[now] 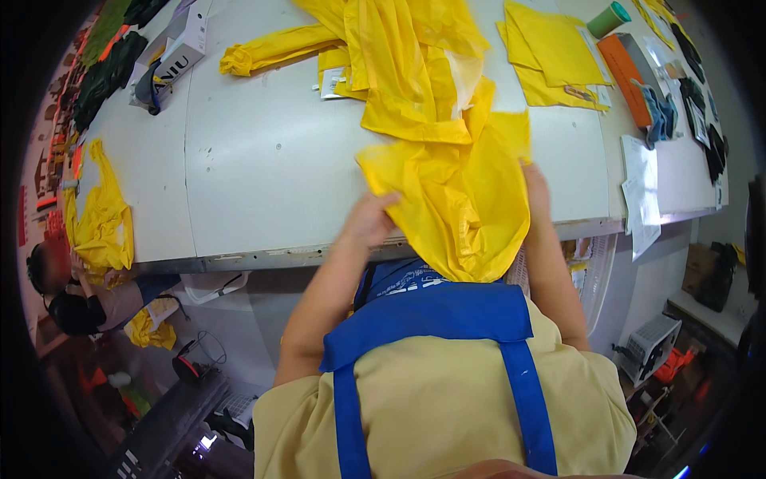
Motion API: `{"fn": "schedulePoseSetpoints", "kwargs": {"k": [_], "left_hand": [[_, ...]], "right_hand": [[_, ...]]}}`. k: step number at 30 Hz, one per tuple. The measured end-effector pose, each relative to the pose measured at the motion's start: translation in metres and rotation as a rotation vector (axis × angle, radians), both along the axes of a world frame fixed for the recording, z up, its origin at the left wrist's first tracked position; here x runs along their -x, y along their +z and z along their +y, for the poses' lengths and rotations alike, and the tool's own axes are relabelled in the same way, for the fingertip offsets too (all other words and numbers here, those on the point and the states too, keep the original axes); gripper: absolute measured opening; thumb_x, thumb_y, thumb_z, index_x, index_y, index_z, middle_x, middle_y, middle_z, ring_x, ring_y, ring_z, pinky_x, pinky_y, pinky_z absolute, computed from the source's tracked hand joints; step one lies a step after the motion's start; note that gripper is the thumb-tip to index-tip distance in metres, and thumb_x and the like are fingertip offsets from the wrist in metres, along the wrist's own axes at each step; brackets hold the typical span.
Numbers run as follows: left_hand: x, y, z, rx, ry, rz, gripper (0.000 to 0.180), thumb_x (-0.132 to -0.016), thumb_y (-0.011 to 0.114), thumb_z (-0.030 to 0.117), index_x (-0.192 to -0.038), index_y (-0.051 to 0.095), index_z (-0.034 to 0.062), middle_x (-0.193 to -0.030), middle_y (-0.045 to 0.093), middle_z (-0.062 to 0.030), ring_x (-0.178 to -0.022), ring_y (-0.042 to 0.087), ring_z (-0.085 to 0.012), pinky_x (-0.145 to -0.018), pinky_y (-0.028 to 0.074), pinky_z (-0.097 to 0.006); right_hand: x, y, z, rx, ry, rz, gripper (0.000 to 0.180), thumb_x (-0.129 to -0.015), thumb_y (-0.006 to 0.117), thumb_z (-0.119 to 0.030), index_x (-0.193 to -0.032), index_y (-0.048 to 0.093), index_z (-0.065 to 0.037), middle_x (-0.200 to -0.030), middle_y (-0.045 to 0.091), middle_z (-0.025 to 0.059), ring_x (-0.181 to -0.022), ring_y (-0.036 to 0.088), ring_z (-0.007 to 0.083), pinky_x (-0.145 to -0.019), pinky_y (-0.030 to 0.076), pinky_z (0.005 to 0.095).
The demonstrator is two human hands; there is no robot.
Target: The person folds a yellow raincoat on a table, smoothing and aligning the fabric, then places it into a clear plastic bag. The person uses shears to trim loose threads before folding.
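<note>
A thin yellow garment, with a sleeve stretched out to the left, lies across the white table. Its near end, a loose, wrinkled part, hangs over the table's front edge toward my blue apron. My left hand pinches the left border of that part between thumb and fingers. On the opposite border is my right hand, its fingers partly hidden behind the fabric and slightly blurred. Both hands hold the cloth spread between them. A small white tag shows beside the garment.
Folded yellow garments lie at the far right, near a green roll and an orange box. Paper sheets hang over the front edge. At far left stands a white box; another person handles yellow cloth there.
</note>
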State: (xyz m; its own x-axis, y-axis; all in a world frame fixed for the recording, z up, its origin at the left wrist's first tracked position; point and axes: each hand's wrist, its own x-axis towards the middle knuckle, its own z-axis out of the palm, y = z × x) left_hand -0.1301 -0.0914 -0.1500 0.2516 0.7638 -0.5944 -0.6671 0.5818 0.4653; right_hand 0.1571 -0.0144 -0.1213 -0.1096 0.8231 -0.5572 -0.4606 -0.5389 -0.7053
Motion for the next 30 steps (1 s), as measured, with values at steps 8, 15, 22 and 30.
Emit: {"fn": "schedulePoseSetpoints", "kwargs": {"k": [8,15,22,30], "left_hand": [[-0.033,0.007,-0.03,-0.176,0.17,-0.392,0.06,-0.09,0.054,0.044,-0.137,0.038,0.0111,-0.137,0.046,-0.0104,-0.124,0.046,-0.0299,-0.105,0.037,-0.048],[-0.042,0.03,-0.016,-0.242,0.135,-0.403,0.053,-0.088,0.059,0.041,-0.131,0.044,0.0145,-0.132,0.051,-0.0034,-0.12,0.051,-0.0213,-0.101,0.042,-0.039],[-0.074,0.063,-0.014,-0.431,0.087,-0.004,0.053,-0.088,0.063,0.032,-0.133,0.042,0.0134,-0.13,0.049,-0.0046,-0.12,0.048,-0.0216,-0.1,0.042,-0.037],[-0.091,0.039,-0.022,-0.665,0.36,0.284,0.059,-0.089,0.064,0.016,-0.138,0.032,0.0097,-0.134,0.042,-0.0054,-0.12,0.046,-0.0189,-0.1,0.041,-0.035]], "right_hand": [[0.036,0.018,-0.056,0.065,-0.171,0.524,0.034,-0.093,0.045,-0.01,-0.124,0.047,0.004,-0.125,0.055,0.0199,-0.113,0.057,0.0289,-0.095,0.047,0.0389],[0.035,0.061,-0.068,-0.261,0.319,-1.081,0.058,-0.08,0.052,0.005,-0.134,0.038,-0.008,-0.117,0.057,0.0173,-0.093,0.063,0.027,-0.084,0.051,0.0346],[0.039,0.074,-0.044,-1.116,0.81,-0.951,0.084,-0.073,0.049,0.008,-0.148,0.018,-0.017,-0.1,0.061,0.019,-0.085,0.06,0.0332,-0.081,0.047,0.0367],[0.024,0.064,-0.04,-0.7,0.974,-0.436,0.089,-0.069,0.066,-0.019,-0.146,0.022,-0.012,-0.097,0.062,0.0225,-0.088,0.062,0.0312,-0.078,0.047,0.0377]]}}
